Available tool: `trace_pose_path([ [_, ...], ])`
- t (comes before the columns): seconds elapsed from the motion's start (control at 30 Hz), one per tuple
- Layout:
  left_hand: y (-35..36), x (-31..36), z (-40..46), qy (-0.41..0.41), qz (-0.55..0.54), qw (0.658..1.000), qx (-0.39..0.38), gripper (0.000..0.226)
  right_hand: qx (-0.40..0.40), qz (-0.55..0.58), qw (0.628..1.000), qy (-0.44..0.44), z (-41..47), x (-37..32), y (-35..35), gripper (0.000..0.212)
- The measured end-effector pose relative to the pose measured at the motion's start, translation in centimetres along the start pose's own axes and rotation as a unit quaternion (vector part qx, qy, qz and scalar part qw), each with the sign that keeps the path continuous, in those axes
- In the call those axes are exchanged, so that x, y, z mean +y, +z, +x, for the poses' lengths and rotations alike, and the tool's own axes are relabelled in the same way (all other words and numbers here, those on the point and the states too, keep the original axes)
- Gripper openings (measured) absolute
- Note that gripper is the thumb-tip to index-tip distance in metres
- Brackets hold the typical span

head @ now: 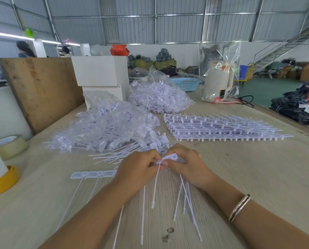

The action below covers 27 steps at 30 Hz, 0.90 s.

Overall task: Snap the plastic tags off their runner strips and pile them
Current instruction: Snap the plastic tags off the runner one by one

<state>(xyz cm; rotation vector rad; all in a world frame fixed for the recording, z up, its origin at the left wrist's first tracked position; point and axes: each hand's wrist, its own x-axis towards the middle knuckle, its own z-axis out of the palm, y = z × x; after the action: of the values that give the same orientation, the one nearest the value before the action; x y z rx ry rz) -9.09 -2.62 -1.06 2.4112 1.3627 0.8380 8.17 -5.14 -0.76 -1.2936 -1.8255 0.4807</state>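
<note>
Two hands meet over a pale, wood-grained table (258, 168). The left hand (137, 169) and right hand (188, 164) both have curled fingers pinching a flat white plastic tag (170, 157), rounded at one end with a small hole; its thin stem hangs toward the viewer. The strip (93, 175), a flat band of rectangular tags with long thin tails, runs out to the left from under the left hand, which hides its near end. Loose tags (114, 155) lie just beyond the hands. Farther back, a neat stack of uncut strips (218, 128) lies right of crinkled clear bags (110, 126) whose contents blur together. A roll of tape (8, 146) sits at the left edge, and a banded bracelet (239, 207) circles the right wrist.
</note>
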Motion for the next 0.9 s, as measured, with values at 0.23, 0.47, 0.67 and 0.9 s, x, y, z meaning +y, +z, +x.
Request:
trace_pose_path([
  [0.23,-0.1,-0.5,0.0,-0.016,-0.115,0.993,-0.021,0.012,0.033,-0.032,0.999,-0.016,0.0,0.1,0.3,0.007],
  [0.47,-0.1,-0.6,0.0,-0.029,-0.009,0.999,-0.008,0.027,0.077,0.005,0.993,0.094,0.6,0.8,-0.6,0.023],
  [0.67,-0.8,-0.7,0.0,-0.074,0.128,0.989,-0.028,0.049,0.053,-0.032,0.988,0.140,1.0,1.8,-0.2,0.025],
  [0.9,-1.2,-0.6,-0.3,-0.043,0.100,0.991,-0.078,0.036,0.049,-0.049,0.991,0.110,0.8,1.5,0.0,0.013],
])
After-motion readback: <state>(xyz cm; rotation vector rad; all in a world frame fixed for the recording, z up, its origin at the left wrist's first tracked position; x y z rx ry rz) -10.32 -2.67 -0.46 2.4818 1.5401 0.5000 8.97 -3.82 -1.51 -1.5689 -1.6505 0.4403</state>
